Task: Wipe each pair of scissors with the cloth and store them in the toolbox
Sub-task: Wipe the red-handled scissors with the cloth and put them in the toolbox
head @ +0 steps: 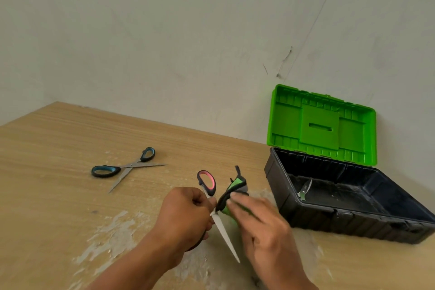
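With the left hand gripping the pink-handled steel scissors and the right hand pressing the green-and-black cloth near the bared blade, a slip risked a cut.

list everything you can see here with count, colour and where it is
blue-handled scissors: one, black and blue handles, lying open on the table, left of centre
red-handled scissors: one, black and red handles, held over the table, blade pointing toward the camera
cloth: one, green, black and grey, against the red-handled scissors
toolbox: one, black base, green lid open, on the table at right by the wall
item in the toolbox: one, metal blade with some green, inside at left; kind unclear
table: one, light wood, worn patches
wall: pale
left hand: grips the red-handled scissors
right hand: holds the cloth
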{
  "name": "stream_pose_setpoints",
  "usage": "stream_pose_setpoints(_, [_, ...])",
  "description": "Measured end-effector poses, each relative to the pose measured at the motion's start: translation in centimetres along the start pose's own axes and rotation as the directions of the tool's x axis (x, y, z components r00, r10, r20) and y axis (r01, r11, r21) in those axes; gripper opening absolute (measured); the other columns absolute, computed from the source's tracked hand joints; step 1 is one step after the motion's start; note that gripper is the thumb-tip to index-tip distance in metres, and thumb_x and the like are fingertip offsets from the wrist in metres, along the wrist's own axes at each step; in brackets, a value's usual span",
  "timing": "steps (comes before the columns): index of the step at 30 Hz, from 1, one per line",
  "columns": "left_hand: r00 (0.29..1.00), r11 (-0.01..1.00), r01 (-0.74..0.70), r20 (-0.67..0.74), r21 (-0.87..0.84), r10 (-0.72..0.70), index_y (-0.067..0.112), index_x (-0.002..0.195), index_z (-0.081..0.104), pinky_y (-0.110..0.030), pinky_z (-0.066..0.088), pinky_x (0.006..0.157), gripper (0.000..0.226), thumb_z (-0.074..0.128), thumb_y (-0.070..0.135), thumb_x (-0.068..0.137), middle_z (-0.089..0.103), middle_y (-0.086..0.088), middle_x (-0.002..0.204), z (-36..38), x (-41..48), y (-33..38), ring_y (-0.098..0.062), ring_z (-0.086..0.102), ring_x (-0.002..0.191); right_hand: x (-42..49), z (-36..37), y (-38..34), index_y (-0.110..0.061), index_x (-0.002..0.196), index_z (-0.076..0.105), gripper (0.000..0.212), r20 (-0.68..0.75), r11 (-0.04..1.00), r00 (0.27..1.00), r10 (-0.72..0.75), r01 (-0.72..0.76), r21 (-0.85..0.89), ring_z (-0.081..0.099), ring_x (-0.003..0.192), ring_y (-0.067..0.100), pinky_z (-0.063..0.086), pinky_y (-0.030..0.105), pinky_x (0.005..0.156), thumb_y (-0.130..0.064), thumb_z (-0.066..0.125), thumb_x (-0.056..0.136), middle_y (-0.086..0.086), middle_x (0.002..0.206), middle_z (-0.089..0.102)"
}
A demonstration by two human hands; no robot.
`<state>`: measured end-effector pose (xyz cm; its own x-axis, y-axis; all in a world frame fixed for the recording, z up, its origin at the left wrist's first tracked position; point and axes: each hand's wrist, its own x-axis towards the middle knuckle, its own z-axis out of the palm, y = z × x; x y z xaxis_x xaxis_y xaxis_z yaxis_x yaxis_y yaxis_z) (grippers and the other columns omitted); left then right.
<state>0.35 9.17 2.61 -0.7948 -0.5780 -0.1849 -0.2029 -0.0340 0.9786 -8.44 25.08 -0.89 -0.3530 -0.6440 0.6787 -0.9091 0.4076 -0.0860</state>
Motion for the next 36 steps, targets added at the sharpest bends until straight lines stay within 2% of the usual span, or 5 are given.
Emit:
stream_pose_setpoints(17, [0.999, 0.999, -0.032, -0.010, 0.016, 0.032, -0.004, 0.072, 0.064, -0.021, 0.050, 0.047, 0.030, 0.065, 0.016, 0.095, 0.061, -0.012, 0.059, 0.2, 0.3, -0.6, -0.014, 0.058, 0.049, 1.1, -0.7, 2.2, -0.010, 0.106, 0.080, 0.034, -0.200, 0.968, 0.947, 0.251, -0.240, 0.081, 0.071, 0.091, 0.010, 0.058, 0.020, 0.087, 0.007, 0.083, 0.076, 0.001, 0.103, 0.074])
stream_pose_setpoints(20, [0.999, 0.999, -0.044, -0.029, 0.011, 0.045, -0.004, 0.073, 0.065, -0.022, 0.051, 0.047, 0.029, 0.064, 0.015, 0.095, 0.063, -0.011, 0.059, 0.1, 0.5, -0.6, -0.013, 0.057, 0.047, 0.7, -1.9, 2.4, -0.027, 0.102, 0.076, 0.029, -0.251, 0.796, 0.772, 0.584, -0.483, 0.366, 0.071, 0.089, 0.003, 0.053, 0.013, 0.086, -0.004, 0.080, 0.083, -0.008, 0.094, 0.075])
stream_pose_setpoints(25, [0.991, 0.994, -0.109, -0.072, 0.005, 0.109, -0.003, 0.072, 0.062, -0.032, 0.051, 0.049, 0.029, 0.067, 0.017, 0.092, 0.058, -0.009, 0.057, 0.6, 0.5, -0.8, -0.018, 0.055, 0.051, 1.2, -1.2, -1.9, -0.015, 0.095, 0.073, 0.015, 0.292, 0.191, 0.635, 0.715, -0.580, 0.792, 0.076, 0.079, 0.016, 0.060, 0.023, 0.066, -0.013, 0.077, 0.080, 0.005, 0.089, 0.080])
stream_pose_setpoints(31, [0.976, 0.965, -0.205, -0.044, 0.165, 0.215, 0.008, 0.063, 0.060, -0.039, 0.057, 0.054, 0.031, 0.067, 0.020, 0.090, 0.057, -0.012, 0.056, 1.4, -0.6, -1.1, -0.009, 0.053, 0.047, 1.2, 0.2, -3.0, -0.014, 0.072, 0.069, 0.019, 0.332, 0.201, 0.588, 0.738, -0.661, 0.723, 0.069, 0.067, 0.022, 0.060, 0.040, 0.067, -0.007, 0.086, 0.076, 0.015, 0.075, 0.075])
stream_pose_setpoints(36, [0.982, 0.974, -0.183, -0.026, 0.133, 0.188, 0.009, 0.063, 0.061, -0.052, 0.056, 0.056, 0.032, 0.071, 0.025, 0.089, 0.052, -0.003, 0.053, 1.4, -0.5, -0.6, -0.038, 0.064, 0.061, 2.1, 0.1, -2.7, -0.009, 0.076, 0.070, 0.014, 0.273, 0.120, 0.535, 0.800, -0.587, 0.800, 0.069, 0.063, 0.018, 0.056, 0.031, 0.059, -0.006, 0.084, 0.078, 0.009, 0.069, 0.074])
